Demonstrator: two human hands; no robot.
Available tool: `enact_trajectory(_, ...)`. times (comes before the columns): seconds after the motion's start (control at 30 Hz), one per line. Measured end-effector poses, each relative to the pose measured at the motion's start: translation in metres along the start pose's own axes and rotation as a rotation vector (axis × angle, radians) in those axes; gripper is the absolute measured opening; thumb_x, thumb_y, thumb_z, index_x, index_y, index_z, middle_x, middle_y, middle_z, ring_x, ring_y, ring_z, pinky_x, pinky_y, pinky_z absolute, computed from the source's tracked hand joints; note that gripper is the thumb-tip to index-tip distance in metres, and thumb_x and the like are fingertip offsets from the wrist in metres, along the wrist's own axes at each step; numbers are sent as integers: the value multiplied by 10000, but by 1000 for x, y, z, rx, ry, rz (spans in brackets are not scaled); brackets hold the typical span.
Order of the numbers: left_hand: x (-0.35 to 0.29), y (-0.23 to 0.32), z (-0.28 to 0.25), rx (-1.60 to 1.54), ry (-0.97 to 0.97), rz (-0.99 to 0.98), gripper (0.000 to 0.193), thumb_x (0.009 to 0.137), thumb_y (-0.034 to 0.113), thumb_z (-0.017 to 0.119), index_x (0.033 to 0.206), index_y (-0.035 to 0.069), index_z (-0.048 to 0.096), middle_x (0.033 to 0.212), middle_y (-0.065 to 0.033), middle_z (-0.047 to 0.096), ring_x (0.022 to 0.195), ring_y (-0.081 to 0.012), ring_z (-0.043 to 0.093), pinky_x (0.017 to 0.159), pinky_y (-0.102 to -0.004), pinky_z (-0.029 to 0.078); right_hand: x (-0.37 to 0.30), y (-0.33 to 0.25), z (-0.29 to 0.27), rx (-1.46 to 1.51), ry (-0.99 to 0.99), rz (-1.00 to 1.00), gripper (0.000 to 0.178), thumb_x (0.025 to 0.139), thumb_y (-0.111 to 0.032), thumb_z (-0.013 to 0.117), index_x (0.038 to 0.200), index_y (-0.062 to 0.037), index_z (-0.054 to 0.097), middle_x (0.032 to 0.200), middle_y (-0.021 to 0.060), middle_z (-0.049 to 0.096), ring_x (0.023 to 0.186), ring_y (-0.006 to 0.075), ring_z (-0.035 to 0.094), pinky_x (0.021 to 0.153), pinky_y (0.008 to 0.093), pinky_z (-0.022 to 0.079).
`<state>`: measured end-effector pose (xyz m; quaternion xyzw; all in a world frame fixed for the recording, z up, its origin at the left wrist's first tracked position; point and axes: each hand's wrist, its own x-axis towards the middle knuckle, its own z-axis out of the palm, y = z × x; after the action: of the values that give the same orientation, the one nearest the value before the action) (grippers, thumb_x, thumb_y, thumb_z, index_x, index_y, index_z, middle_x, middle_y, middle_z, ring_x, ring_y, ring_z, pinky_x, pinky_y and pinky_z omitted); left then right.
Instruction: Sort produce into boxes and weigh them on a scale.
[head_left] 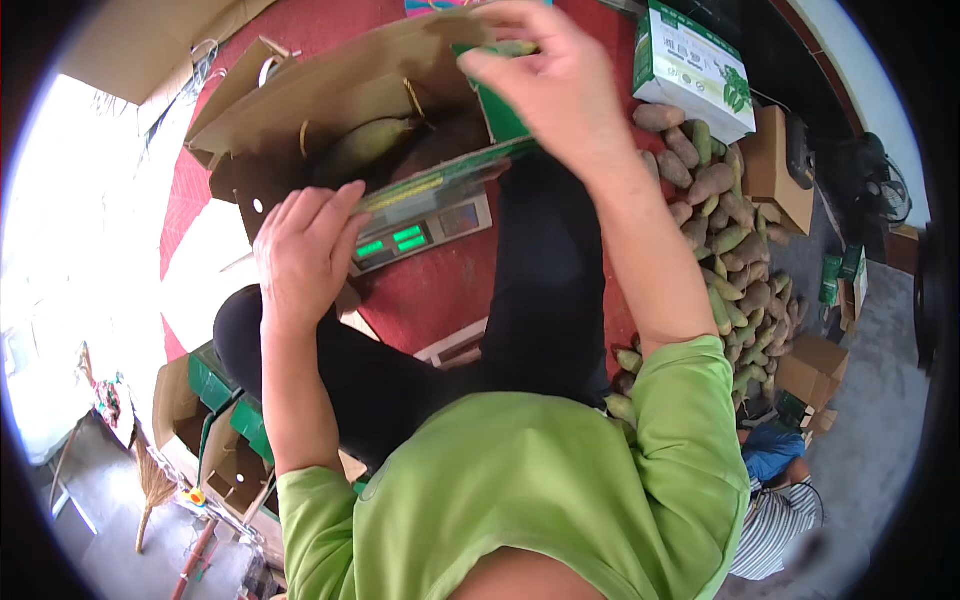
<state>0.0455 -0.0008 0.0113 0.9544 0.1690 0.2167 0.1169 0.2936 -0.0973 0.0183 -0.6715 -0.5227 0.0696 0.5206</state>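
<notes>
Just beside the red mat's (435, 305) right edge, near its far end, sits a white-and-green carton (690, 85), with a brown carton (783, 180) nearby and a dark fan (893, 192) farther right. Lower right, a person in striped clothing (775, 530) is near another brown box (808, 368). Lower left, a straw broom (153, 480) tilts over grey floor (100, 565).
</notes>
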Motion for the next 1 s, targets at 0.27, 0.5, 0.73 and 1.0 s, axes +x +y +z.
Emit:
enact_trajectory(0.27, 3, 3, 1, -2, 27, -40, 231, 780, 84, 703, 1007, 44, 690, 874, -99, 636, 799, -266, 609, 732, -366, 482, -134, 88, -90, -127, 243, 558, 226, 884, -55, 629, 1103, -1, 634, 1038, 49, 661, 972, 98, 591, 869, 255, 461)
enact_trajectory(0.5, 0, 1, 2, 26, 127, -71, 239, 766, 138, 725, 993, 70, 696, 853, -63, 644, 799, -241, 616, 725, -359, 475, -342, 167, -64, -290, -148, 956, 238, 846, -132, 637, 1048, -9, 665, 1004, 183, 683, 981, 298, 660, 836, 366, 503)
enact_trajectory(0.73, 9, 1, 15, -77, 168, -131, 217, 787, 105, 716, 1002, 87, 703, 866, -63, 650, 799, -239, 620, 735, -349, 482, -542, 248, -37, 85, -123, 1252, 276, 890, -246, 516, 1033, -52, 651, 994, 271, 626, 985, 449, 586, 808, 474, 478)
enact_trajectory(1.0, 3, -2, 8, -19, 155, -116, 205, 835, 55, 682, 1039, 55, 699, 881, -76, 648, 789, -182, 633, 716, -292, 500, -480, 209, -17, -170, -375, 1204, 298, 861, -294, 555, 1045, -81, 654, 941, 255, 642, 920, 424, 629, 753, 451, 488)
